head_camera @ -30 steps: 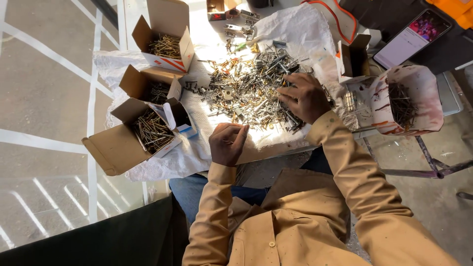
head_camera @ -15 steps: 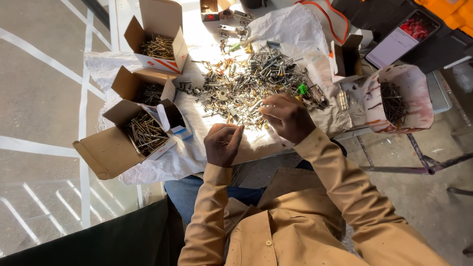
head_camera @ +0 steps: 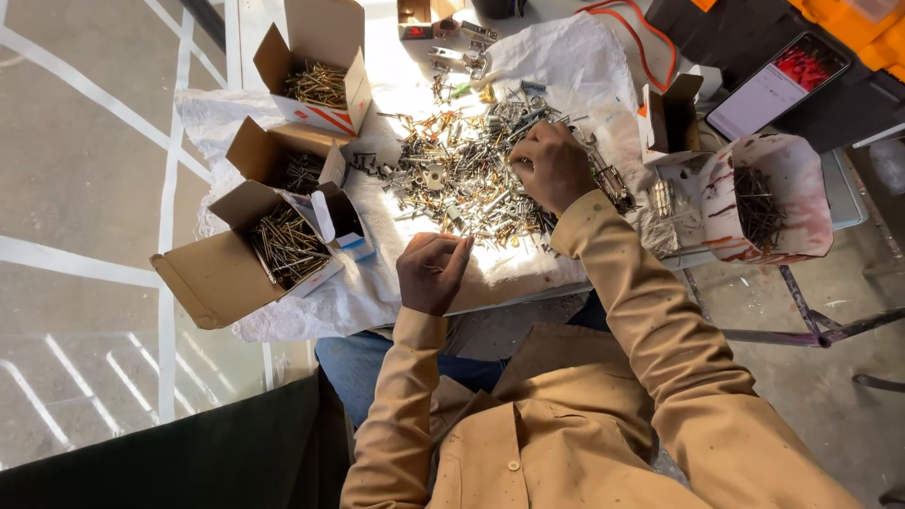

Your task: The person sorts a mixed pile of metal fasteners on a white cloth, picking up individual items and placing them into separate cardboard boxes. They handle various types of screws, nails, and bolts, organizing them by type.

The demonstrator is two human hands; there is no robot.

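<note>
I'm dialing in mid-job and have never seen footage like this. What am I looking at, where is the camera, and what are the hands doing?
There is no machine here: a person in a tan jacket works with two bare hands. The single picture comes from a camera worn on the person's head, looking down, so the arms reach up into the frame from the bottom.

On the white sheet covering the table lies a big pile of mixed screws and metal bits. To the left stand three open cardboard boxes holding sorted screws. To the right sits a stained white tub with dark nails.

The right hand rests on the pile, fingers down among the pieces. The left hand is curled near the table edge and seems to hold a few small pieces, though they are too small to tell apart.
</note>
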